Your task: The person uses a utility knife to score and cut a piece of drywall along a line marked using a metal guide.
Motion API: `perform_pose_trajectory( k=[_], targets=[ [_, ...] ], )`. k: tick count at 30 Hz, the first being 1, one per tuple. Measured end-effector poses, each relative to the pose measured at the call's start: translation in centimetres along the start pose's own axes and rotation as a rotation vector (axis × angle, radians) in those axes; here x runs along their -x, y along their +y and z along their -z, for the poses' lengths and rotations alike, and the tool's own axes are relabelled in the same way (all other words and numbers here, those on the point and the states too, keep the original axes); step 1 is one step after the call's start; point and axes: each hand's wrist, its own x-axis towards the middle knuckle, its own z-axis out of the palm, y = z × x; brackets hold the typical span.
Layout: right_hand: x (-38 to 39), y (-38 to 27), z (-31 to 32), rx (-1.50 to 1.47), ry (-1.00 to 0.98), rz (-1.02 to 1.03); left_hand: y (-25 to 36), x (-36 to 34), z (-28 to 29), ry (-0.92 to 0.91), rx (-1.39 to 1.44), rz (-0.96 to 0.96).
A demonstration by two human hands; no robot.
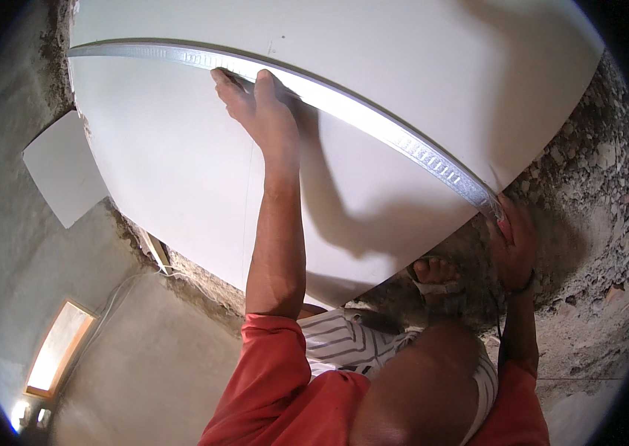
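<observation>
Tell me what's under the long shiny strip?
The big white board shows on both sides of the metal strip; whatever the strip directly covers can't be seen.

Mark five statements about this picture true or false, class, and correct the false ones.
1. A metal strip lies across the large white board. True.
2. The right hand is at the strip's left end. False: it is at the right end.
3. The left hand is at the strip's lower edge. True.
4. The sleeves are blue. False: they are red.
5. The shorts are plain. False: they are white with dark stripes.
</observation>
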Motion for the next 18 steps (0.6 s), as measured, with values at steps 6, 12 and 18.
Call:
perform_pose_trajectory(
  k=[6,12,18],
  targets=[
    [0.4,0.0,0.2,0.064,-0.022,-0.034,-0.4,-0.1,0.5,-0.059,-0.063,0.021],
    [0.1,0.0,0.5,0.077,-0.052,-0.029,0.1,-0.2,1.4,-0.094,-0.063,0.002],
    [0.1,0.2,0.6,0.167,-0.041,-0.024,1.1,-1.6,0.9,0.088,0.168,0.022]
  ],
)
